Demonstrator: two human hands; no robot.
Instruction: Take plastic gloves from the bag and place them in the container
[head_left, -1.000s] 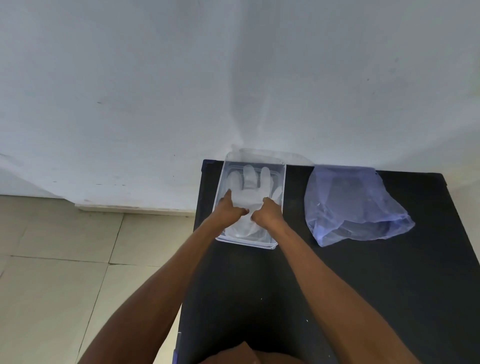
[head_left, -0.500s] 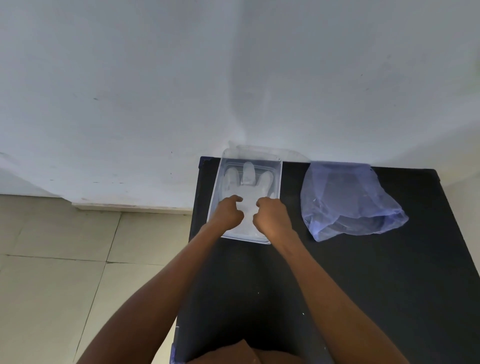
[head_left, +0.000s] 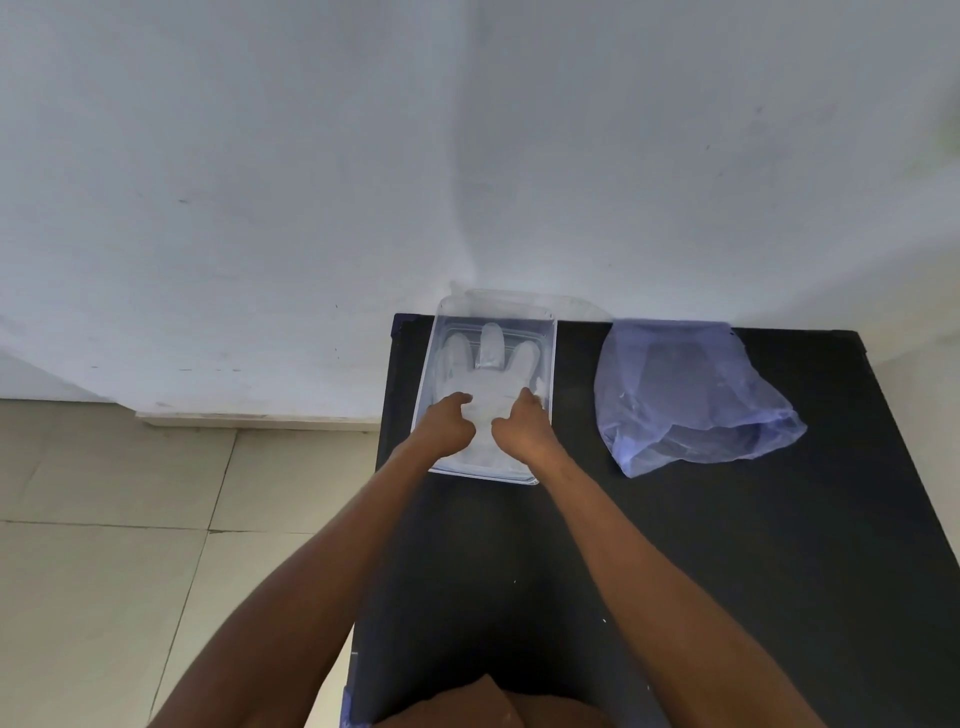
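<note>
A clear plastic container (head_left: 551, 343) stands at the far left corner of the black table (head_left: 727, 545). Thin translucent plastic gloves (head_left: 488, 369) lie flat inside it, fingers pointing toward the wall. My left hand (head_left: 445, 425) and my right hand (head_left: 522, 432) rest side by side on the gloves' palm area, fingers curled, index fingers pressing down on the plastic. A crumpled bluish translucent bag (head_left: 685, 395) lies to the right of the container, its mouth facing me.
The white wall (head_left: 467, 156) rises directly behind the table. The container's clear lid (head_left: 582, 306) leans against the wall behind it. Tiled floor (head_left: 130, 519) lies to the left of the table edge.
Both hands have shifted a little over the gloves in the container, first drawing back toward me, then pressing forward again. The bag has not moved.
</note>
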